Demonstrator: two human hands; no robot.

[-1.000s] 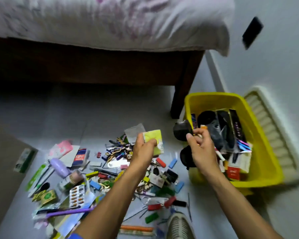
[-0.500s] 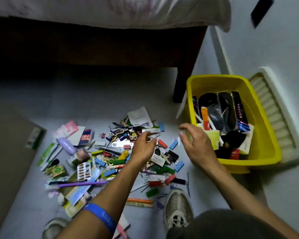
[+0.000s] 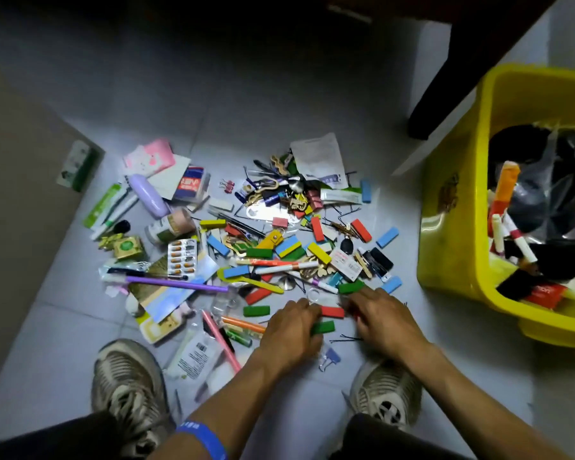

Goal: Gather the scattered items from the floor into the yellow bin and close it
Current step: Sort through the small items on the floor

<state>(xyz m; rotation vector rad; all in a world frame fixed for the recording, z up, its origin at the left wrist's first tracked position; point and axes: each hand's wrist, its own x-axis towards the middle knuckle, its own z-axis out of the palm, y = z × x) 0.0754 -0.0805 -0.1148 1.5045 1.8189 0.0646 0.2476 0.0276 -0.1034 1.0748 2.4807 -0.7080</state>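
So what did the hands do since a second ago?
The left hand let go of its yellow-green packet and the right hand left the yellow bin. Both came down to the near edge of the pile, around a red block and a green block. The rest of the pile looks unchanged.

Grey tiled floor (image 3: pixel 279 104), dark bed leg (image 3: pixel 445 78).

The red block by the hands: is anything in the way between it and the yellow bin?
Nothing visible blocks it. The red block lies between the left hand and right hand. From there to the yellow bin there is only bare floor and a light blue block, and the bin is open on top.
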